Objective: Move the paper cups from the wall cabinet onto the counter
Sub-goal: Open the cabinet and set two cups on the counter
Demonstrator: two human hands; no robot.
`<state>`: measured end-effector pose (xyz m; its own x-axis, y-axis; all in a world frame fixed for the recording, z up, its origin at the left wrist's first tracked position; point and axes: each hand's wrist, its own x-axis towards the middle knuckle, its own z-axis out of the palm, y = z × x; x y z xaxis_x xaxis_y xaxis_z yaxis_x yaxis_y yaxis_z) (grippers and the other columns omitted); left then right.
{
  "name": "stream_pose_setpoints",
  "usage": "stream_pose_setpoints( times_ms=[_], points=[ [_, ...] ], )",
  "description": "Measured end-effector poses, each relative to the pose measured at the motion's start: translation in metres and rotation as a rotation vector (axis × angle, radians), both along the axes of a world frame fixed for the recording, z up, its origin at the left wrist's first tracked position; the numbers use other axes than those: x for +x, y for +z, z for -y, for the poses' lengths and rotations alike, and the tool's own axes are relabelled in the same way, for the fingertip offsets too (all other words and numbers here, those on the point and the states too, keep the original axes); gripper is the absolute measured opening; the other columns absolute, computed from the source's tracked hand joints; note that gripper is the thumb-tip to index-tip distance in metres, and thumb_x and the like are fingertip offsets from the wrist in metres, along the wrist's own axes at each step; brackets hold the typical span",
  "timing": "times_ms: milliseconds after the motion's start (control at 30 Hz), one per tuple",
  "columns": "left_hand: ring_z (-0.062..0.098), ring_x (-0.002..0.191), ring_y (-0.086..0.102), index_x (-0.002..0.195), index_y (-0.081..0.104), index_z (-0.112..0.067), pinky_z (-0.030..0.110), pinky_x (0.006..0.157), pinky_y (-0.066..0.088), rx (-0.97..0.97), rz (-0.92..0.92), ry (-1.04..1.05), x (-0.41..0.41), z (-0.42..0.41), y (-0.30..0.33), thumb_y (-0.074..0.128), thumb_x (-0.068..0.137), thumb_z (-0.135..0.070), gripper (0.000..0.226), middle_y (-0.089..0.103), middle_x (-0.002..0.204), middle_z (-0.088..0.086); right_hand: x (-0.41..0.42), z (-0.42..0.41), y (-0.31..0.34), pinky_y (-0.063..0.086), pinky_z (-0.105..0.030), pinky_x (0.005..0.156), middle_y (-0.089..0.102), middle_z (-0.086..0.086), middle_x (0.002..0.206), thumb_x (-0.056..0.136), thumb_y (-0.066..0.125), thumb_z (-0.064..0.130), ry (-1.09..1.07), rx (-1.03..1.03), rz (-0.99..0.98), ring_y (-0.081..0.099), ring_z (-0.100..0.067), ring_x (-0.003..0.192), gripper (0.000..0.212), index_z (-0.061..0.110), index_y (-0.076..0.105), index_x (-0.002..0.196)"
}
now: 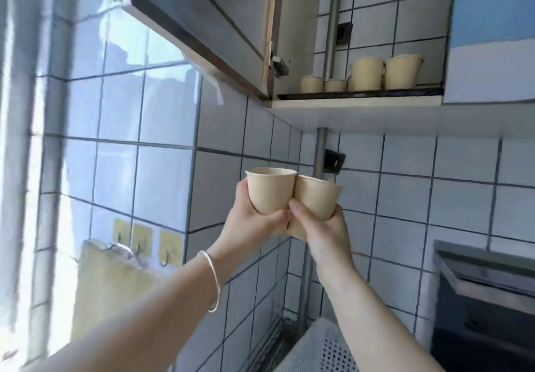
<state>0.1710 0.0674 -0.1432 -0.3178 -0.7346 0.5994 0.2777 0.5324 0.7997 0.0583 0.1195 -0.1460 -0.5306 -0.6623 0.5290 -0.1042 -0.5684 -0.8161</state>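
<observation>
My left hand [254, 221] grips a tan paper cup [269, 189] upright from below. My right hand [321, 226] grips a second tan paper cup [315, 197], tilted slightly right. The two cups touch side by side, well below the wall cabinet [356, 102]. The cabinet stands open, its door [208, 24] swung out to the left. On its shelf remain several tan paper cups: two near the left [311, 84] [335, 85] and two that look larger at the right [367, 74] [403, 71]. The counter is out of view.
A metal pipe [321, 151] runs down the tiled corner behind the cups. A range hood [486, 273] juts out at the lower right. A white perforated basket [321, 351] sits below my right arm. A yellow cloth [107, 282] hangs from hooks at the left.
</observation>
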Motion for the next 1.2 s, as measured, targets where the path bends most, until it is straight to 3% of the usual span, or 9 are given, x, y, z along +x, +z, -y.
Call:
stream_pose_setpoints(
  times_ms=[133, 267, 433, 567, 700, 800, 967, 1100, 1200],
  points=[
    [0.005, 0.077, 0.061, 0.113, 0.045, -0.02, 0.01, 0.055, 0.049, 0.136, -0.008, 0.186, 0.061, -0.023, -0.061, 0.073, 0.057, -0.019, 0.062, 0.063, 0.092, 0.0, 0.055, -0.004, -0.058, 0.046, -0.007, 0.054, 0.063, 0.005, 0.092, 0.075, 0.076, 0.019, 0.165, 0.111, -0.023, 0.058, -0.004, 0.079, 0.045, 0.018, 0.048, 0.111],
    [0.015, 0.08, 0.062, 0.118, 0.048, -0.01, 0.026, 0.061, 0.056, 0.22, -0.007, 0.362, 0.144, -0.05, -0.113, 0.072, 0.058, -0.013, 0.064, 0.063, 0.093, 0.009, 0.128, -0.01, -0.103, 0.049, -0.015, 0.056, 0.068, -0.004, 0.099, 0.071, 0.08, 0.023, 0.34, 0.235, -0.048, 0.064, -0.011, 0.08, 0.051, 0.012, 0.054, 0.114],
    [0.009, 0.052, 0.053, 0.106, 0.047, 0.006, 0.02, 0.043, 0.043, 0.344, -0.052, 0.607, 0.256, -0.11, -0.165, 0.073, 0.068, 0.002, 0.047, 0.054, 0.072, 0.009, 0.243, -0.04, -0.148, 0.055, -0.033, 0.068, 0.072, -0.007, 0.096, 0.046, 0.083, 0.041, 0.561, 0.37, -0.103, 0.068, -0.018, 0.081, 0.073, 0.01, 0.062, 0.109],
    [0.005, 0.054, 0.058, 0.092, 0.055, -0.003, 0.019, 0.048, 0.048, 0.375, -0.121, 0.813, 0.349, -0.177, -0.206, 0.073, 0.07, 0.008, 0.031, 0.061, 0.069, 0.004, 0.338, -0.076, -0.193, 0.051, -0.031, 0.06, 0.068, -0.001, 0.078, 0.066, 0.083, 0.012, 0.792, 0.411, -0.132, 0.062, -0.009, 0.064, 0.031, 0.016, 0.063, 0.09],
    [0.005, 0.067, 0.064, 0.102, 0.052, -0.011, 0.016, 0.056, 0.052, 0.433, -0.218, 1.048, 0.441, -0.267, -0.237, 0.072, 0.071, 0.012, 0.044, 0.064, 0.08, 0.001, 0.439, -0.136, -0.233, 0.056, -0.041, 0.077, 0.073, -0.001, 0.095, 0.042, 0.084, 0.051, 0.975, 0.489, -0.231, 0.069, -0.019, 0.086, 0.077, 0.02, 0.06, 0.109],
    [0.01, 0.073, 0.066, 0.115, 0.047, -0.003, 0.023, 0.061, 0.054, 0.518, -0.241, 1.207, 0.502, -0.342, -0.254, 0.084, 0.062, -0.008, 0.064, 0.065, 0.083, 0.003, 0.512, -0.19, -0.257, 0.056, -0.042, 0.072, 0.073, -0.008, 0.096, 0.038, 0.082, 0.063, 1.088, 0.543, -0.287, 0.069, -0.024, 0.085, 0.089, 0.014, 0.061, 0.109],
    [0.008, 0.066, 0.062, 0.099, 0.056, -0.005, 0.018, 0.055, 0.052, 0.596, -0.259, 1.47, 0.586, -0.467, -0.277, 0.082, 0.058, -0.015, 0.05, 0.063, 0.081, 0.008, 0.617, -0.303, -0.281, 0.049, -0.031, 0.062, 0.068, -0.007, 0.09, 0.05, 0.081, 0.047, 1.324, 0.612, -0.301, 0.064, -0.02, 0.079, 0.076, 0.005, 0.057, 0.108],
    [0.017, 0.077, 0.065, 0.109, 0.055, -0.003, 0.021, 0.06, 0.051, 0.688, -0.298, 1.653, 0.643, -0.565, -0.304, 0.083, 0.05, -0.039, 0.075, 0.067, 0.088, 0.005, 0.69, -0.385, -0.301, 0.048, -0.028, 0.062, 0.064, -0.002, 0.085, 0.068, 0.081, 0.028, 1.485, 0.665, -0.352, 0.061, -0.018, 0.076, 0.04, 0.017, 0.056, 0.097],
    [0.013, 0.071, 0.061, 0.1, 0.059, -0.008, 0.014, 0.057, 0.049, 0.717, -0.383, 1.771, 0.671, -0.628, -0.318, 0.082, 0.064, -0.018, 0.044, 0.064, 0.079, -0.001, 0.737, -0.441, -0.312, 0.047, -0.033, 0.067, 0.061, 0.002, 0.078, 0.073, 0.077, 0.017, 1.597, 0.654, -0.425, 0.058, -0.017, 0.073, 0.029, 0.025, 0.052, 0.084]
  ],
)
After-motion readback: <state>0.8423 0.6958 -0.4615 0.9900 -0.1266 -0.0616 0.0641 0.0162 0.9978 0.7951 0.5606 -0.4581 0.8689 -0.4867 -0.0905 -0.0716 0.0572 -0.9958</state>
